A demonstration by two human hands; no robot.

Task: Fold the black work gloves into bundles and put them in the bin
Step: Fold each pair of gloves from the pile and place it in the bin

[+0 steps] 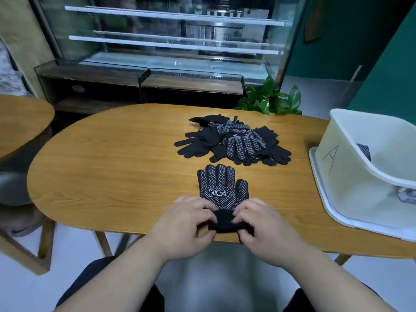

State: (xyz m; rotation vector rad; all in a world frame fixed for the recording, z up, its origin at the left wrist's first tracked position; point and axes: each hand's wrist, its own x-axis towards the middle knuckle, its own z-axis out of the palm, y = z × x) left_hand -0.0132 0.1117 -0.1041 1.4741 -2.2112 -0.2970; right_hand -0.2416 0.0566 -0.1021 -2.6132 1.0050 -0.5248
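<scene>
A black work glove with white grip dots lies flat near the table's front edge, fingers pointing away from me. My left hand and my right hand both pinch its plain black cuff, which is curled up off the table. Behind it, several more black gloves lie in a loose pile. At the right stands a white bin marked "A", with a dark bundle showing inside it.
The wooden table is oval, with its front edge just under my hands. A green plant stands behind the table. Another round table and a chair sit at the left, and a glass display case fills the back.
</scene>
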